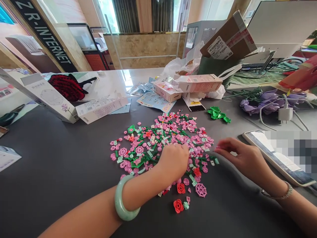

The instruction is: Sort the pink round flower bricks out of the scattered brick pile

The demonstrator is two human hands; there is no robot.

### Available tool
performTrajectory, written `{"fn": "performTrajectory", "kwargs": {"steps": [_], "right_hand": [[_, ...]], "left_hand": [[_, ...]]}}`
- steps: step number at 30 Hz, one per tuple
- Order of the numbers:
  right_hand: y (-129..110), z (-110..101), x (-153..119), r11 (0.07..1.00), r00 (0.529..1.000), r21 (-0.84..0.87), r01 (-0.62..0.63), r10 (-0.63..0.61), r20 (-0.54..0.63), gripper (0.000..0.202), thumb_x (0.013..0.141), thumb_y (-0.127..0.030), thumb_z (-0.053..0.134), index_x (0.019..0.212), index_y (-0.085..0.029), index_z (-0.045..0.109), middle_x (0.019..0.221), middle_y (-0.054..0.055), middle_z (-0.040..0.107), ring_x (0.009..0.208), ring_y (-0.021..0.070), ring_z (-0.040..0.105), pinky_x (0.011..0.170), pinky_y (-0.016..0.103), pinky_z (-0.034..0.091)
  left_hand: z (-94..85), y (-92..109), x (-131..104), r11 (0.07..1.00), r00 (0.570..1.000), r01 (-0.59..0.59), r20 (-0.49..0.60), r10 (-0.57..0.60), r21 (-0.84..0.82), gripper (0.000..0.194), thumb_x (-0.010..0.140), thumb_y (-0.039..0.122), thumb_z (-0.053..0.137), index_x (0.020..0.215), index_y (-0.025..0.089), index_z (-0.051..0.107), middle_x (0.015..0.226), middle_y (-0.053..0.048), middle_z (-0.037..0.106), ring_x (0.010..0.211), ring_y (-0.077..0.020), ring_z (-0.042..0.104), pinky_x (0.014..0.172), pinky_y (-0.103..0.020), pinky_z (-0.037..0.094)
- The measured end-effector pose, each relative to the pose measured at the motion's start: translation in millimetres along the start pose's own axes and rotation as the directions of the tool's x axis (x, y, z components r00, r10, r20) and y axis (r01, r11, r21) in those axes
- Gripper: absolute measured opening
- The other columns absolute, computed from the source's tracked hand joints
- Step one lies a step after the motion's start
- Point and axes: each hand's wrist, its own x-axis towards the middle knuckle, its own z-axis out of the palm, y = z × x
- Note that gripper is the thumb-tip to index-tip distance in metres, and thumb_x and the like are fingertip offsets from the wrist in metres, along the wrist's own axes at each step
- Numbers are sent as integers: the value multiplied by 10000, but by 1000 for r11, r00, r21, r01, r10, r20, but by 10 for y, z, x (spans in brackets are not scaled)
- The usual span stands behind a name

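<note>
A wide pile of small pink, green and red plastic pieces (140, 149) lies on the dark table (61, 172). My left hand (174, 162), a green bangle on its wrist, reaches into the middle of the pile with curled fingers; its fingertips and anything between them are hidden. Just right of the pile is my right hand (232, 152), thumb and forefinger close together on something tiny and pinkish, too small to name. Red rose-shaped pieces (178, 205) and a pink web-shaped ring (201, 190) lie at the pile's near edge. Green leaf pieces (218, 114) sit behind it.
Opened white boxes (101, 107) stand at the left, pink boxes (198, 83) and printed sheets (157, 100) at the back. On the right are a phone (277, 155), a charger (285, 113) with cables, and purple flowers (269, 99). A cardboard box (229, 39) rises behind.
</note>
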Motion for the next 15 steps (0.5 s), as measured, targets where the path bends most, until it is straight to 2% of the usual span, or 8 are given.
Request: {"fn": "performTrajectory", "kwargs": {"steps": [3,7,11,15], "right_hand": [[-13,-4,-10,993,994,-76,92,-87,74,437,894,-638,459,779,-244,611,630,-1,652,475,146,558,512,269,452],[-6,10,13,989,979,-63,135,-123,166,420,939,-574,424,780,-239,621,598,-13,625,464,137,533,502,256,425],[42,32,6,989,967,-67,130,-112,230,422,947,-546,403,773,-231,623,633,8,636,500,149,549,526,265,421],[82,61,-16,993,962,-81,84,-60,265,361,941,-494,422,776,-232,609,651,10,644,529,164,568,534,271,416]], "left_hand": [[1,-2,8,1000,1000,8,-2,-8,-4,141,849,216,509,956,131,543,791,-88,645,684,-201,607,504,-280,329],[0,-3,6,1000,1000,5,5,-5,-2,215,749,201,627,934,137,540,765,-68,637,660,-195,599,498,-270,323],[8,2,0,1000,1000,6,-1,-6,-1,241,711,167,630,932,132,541,767,-66,641,665,-197,606,498,-265,320],[11,8,-4,1000,1000,9,-28,-9,-6,134,802,179,526,924,128,549,769,-79,644,667,-197,611,507,-274,321]]}}
